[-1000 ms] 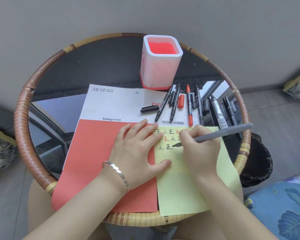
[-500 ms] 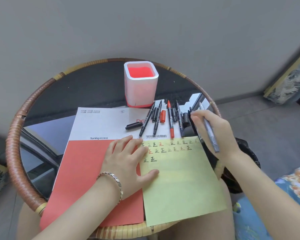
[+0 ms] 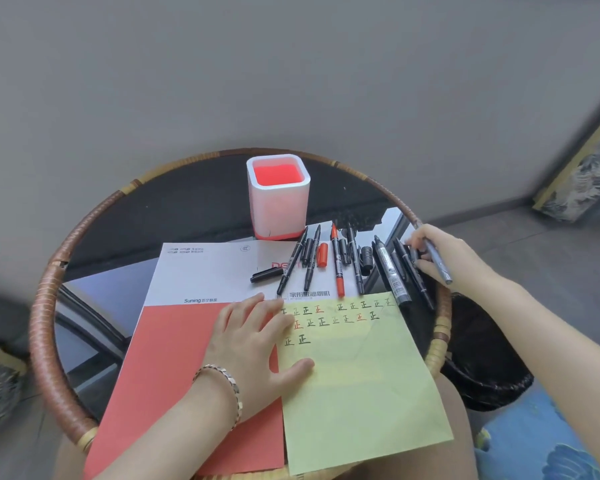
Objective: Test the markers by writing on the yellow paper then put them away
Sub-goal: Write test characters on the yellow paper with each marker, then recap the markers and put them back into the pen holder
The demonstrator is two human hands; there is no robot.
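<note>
Right hand off the paper, out at the marker row

Since a second ago my right hand (image 3: 440,252) has left the pale yellow sheet of paper (image 3: 357,386), where it was writing, and swung out to the right edge of the round rattan-rimmed glass counter (image 3: 45,327). It grips a slim grey marker (image 3: 438,259), fingers closed round the barrel, with the end I can see pointing down and right past the rim. I cannot tell whether that marker is capped.

Nearest me, the yellow paper lies at the front right of the counter, its lower corner hanging over the rim. Three rows of small handwritten characters in black and red run along its top edge. My left hand (image 3: 253,344), wearing a silver link bracelet (image 3: 227,382), rests flat and open with spread fingers, thumb on the yellow paper and palm over the red and white printed folder (image 3: 174,358) beside it.

Beyond the paper, a row of black markers (image 3: 312,259) lies side by side with one red marker (image 3: 337,263), a loose red cap (image 3: 322,255) and a loose black cap (image 3: 266,274). A thicker silver-labelled marker (image 3: 391,271) lies just left of my right hand.

Farthest back stands the square white pen holder with a red interior (image 3: 278,199), upright and holding no markers.
</note>
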